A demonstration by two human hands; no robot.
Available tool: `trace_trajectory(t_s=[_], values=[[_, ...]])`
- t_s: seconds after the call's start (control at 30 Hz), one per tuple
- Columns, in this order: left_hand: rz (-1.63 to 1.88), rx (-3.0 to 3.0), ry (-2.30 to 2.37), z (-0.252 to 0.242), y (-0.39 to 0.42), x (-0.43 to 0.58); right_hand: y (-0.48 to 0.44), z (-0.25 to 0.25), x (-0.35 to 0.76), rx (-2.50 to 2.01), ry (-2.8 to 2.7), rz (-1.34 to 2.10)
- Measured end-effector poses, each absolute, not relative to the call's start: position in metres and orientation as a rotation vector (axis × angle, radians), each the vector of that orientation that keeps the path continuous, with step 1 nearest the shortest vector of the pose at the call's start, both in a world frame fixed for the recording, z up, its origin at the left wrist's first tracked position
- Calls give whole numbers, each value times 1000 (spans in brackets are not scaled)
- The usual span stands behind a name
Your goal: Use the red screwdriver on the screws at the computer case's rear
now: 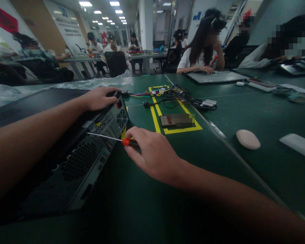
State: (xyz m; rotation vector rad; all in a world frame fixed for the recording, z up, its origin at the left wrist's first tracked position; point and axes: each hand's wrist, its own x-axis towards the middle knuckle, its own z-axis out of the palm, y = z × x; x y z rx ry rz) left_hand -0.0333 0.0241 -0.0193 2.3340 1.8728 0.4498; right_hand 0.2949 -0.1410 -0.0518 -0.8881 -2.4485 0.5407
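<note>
A black desktop computer case [91, 162] lies on its side at the left, its rear panel with vents and ports facing right. My left hand [100, 98] grips the case's far top corner, thumb and fingers at the edge near a red switch. In my right hand [152, 152] is a screwdriver [106, 137] with an orange and dark handle, pinched between thumb and fingers. Its long thin shaft points left, and the tip is at the rear panel's upper edge. Whether the tip touches a screw cannot be made out.
Beyond the case lie a bundle of cables [178, 93] and a phone [176, 120] inside yellow tape. A pale rounded object [248, 139] and a white bar [298, 145] are at right. Clear plastic wrap [112, 80] lies behind the case. Other people sit across the table.
</note>
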Motion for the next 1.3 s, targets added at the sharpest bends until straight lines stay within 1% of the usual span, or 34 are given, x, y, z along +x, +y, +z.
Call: trace_trajectory(t_s=[0.4,0.73,0.97,1.3], values=[[406,2332,1874,-15,20,-31,-142,-49,295,-880,-2464,537],[296,2336,1924,-7,9,-18,-142,-48,295,-880,-2474,508],[419,2303,1931,-15,20,-29,-143,-46,295,-909,-2474,481],[435,2335,1899,-17,20,-31,-142,-43,293,-949,-2503,489]])
